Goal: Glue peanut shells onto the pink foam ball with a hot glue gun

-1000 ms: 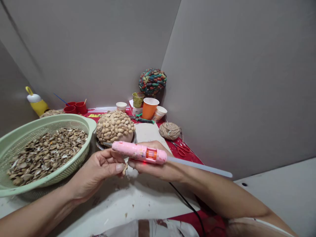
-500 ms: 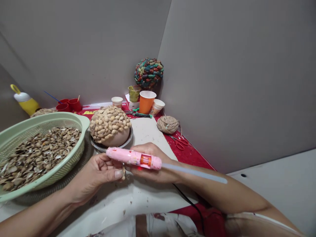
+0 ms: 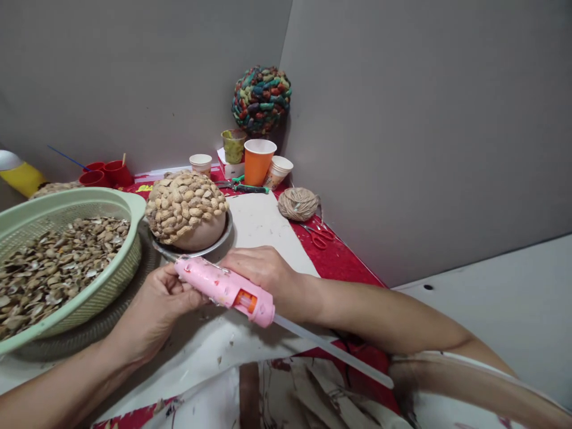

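My right hand (image 3: 272, 280) is wrapped round a pink hot glue gun (image 3: 214, 283), whose nozzle end points left toward my left fingers. A long translucent glue stick (image 3: 335, 351) juts from its back end. Closed in a pinch, my left hand (image 3: 161, 310) sits at the gun's front; the peanut shell seen there a moment ago is hidden behind the gun now. Just beyond both hands, a ball partly covered with peanut shells (image 3: 185, 202) rests in a metal bowl (image 3: 229, 229), its lower part bare and smooth.
A green colander (image 3: 136, 217) full of shells stands at the left. Behind are red cups (image 3: 118, 173), an orange cup (image 3: 259, 161), pliers (image 3: 250, 189) and a colourful ball (image 3: 261, 98). Twine (image 3: 298, 204) and red scissors (image 3: 317, 235) lie to the right.
The glue gun has tilted, its back end swinging down toward me, and both hands have shifted left in view. The shell in my left fingers has gone out of sight. The camera has turned slightly.
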A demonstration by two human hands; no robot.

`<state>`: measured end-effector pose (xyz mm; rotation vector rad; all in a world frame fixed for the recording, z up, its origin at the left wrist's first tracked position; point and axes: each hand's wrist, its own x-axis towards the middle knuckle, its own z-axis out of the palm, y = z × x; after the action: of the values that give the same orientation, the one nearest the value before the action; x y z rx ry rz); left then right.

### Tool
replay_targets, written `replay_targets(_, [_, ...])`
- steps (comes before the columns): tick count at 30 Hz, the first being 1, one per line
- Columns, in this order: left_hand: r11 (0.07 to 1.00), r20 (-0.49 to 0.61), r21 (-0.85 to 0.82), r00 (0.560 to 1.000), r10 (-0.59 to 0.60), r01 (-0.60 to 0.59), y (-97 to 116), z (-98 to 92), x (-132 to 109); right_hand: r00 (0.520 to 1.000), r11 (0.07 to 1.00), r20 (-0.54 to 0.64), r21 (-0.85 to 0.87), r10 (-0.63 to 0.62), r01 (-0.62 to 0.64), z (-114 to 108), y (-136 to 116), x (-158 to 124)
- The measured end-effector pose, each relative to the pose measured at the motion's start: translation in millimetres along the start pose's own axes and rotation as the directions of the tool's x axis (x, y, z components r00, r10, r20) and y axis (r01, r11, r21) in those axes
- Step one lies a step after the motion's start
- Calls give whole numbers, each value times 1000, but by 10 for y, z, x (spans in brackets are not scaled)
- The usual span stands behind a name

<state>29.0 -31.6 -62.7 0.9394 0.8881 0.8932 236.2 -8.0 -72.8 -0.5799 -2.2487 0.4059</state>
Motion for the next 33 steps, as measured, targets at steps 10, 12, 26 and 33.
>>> replay_targets(10, [986, 94, -162, 995, -21, 36, 289, -77, 7, 934, 916, -121, 272, 335, -293, -315, -215, 82])
replay_targets(12, [984, 106, -179, 994, 0, 19, 321, -101, 12, 921, 898, -111, 291, 374, -330, -416, -286, 119])
replay_targets(26, [970, 55, -231, 995, 82, -68, 379, -203, 64, 958, 903, 6, 332, 288, -273, -445, -297, 132])
replay_targets(33, [976, 141, -215, 990, 23, 8, 252, -176, 67, 900, 748, 17, 550, 435, -372, -79, -248, 140])
